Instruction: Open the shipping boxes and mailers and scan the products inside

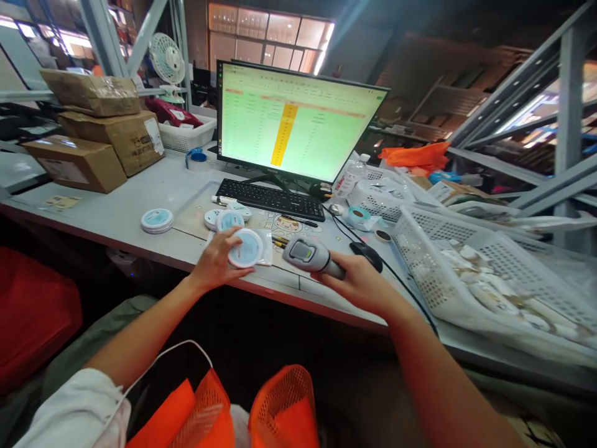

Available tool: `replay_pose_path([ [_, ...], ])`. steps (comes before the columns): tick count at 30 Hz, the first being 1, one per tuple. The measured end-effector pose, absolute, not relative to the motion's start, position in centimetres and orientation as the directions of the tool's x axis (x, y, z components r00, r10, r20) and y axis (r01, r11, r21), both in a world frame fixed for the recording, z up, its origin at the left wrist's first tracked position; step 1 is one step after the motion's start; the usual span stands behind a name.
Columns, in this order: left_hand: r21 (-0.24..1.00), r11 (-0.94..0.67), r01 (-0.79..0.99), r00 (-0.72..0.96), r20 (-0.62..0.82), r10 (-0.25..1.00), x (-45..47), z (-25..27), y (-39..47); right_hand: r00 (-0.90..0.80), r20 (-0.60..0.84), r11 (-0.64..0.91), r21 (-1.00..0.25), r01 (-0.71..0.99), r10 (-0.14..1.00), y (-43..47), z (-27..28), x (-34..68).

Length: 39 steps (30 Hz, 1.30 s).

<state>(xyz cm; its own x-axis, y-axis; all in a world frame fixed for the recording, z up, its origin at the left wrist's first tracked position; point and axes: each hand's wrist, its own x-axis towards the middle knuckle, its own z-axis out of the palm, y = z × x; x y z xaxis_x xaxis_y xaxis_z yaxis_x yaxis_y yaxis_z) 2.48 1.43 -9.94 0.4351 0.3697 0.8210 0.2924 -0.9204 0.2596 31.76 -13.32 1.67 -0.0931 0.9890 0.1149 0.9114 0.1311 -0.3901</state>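
Observation:
My left hand [215, 260] grips a round white container with a pale blue label [246, 249], tilted so its face shows, at the desk's front edge. Just behind it are more such round containers [229, 219], one partly covered by my fingers. In my right hand [357, 277] is a grey handheld barcode scanner [306, 254], its head pointing left toward the container. A short stack of the same round containers [157, 219] stands apart on the left. Under the held container lies a clear plastic bag [266, 246].
A monitor [298, 124] and black keyboard [270, 198] stand at the back. Cardboard boxes [109, 134] are piled at left. On the right, a white perforated basket [429, 280] holds white packets, with a black mouse [366, 254] and cable beside it.

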Motion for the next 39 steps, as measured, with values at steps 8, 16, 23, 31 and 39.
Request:
replay_pose_path([
  [8,0.55,-0.337,0.764,-0.162,0.67,0.725,-11.2,-9.3,11.6,0.463,0.132,-0.461,-0.047,0.886,0.877,-7.7,-5.8,40.9],
  [16,0.553,-0.275,0.786,-0.001,0.445,0.895,-13.4,-12.7,14.3,0.411,0.354,-0.424,-0.046,0.905,0.84,-7.1,-5.2,37.8],
  [23,0.527,-0.314,0.79,0.039,0.468,0.883,-13.4,-12.6,13.7,-0.121,0.382,0.246,-0.298,0.922,0.916,0.6,-5.9,22.6],
  [31,0.555,-0.451,0.699,0.193,0.461,0.866,-13.5,-12.8,13.4,-0.085,0.53,0.326,-0.381,0.865,0.844,7.8,-7.2,15.1],
  [39,0.663,-0.467,0.585,0.111,0.505,0.856,-13.7,-13.9,13.7,-0.426,0.366,0.559,-0.463,0.688,0.828,13.1,-5.8,4.9],
])
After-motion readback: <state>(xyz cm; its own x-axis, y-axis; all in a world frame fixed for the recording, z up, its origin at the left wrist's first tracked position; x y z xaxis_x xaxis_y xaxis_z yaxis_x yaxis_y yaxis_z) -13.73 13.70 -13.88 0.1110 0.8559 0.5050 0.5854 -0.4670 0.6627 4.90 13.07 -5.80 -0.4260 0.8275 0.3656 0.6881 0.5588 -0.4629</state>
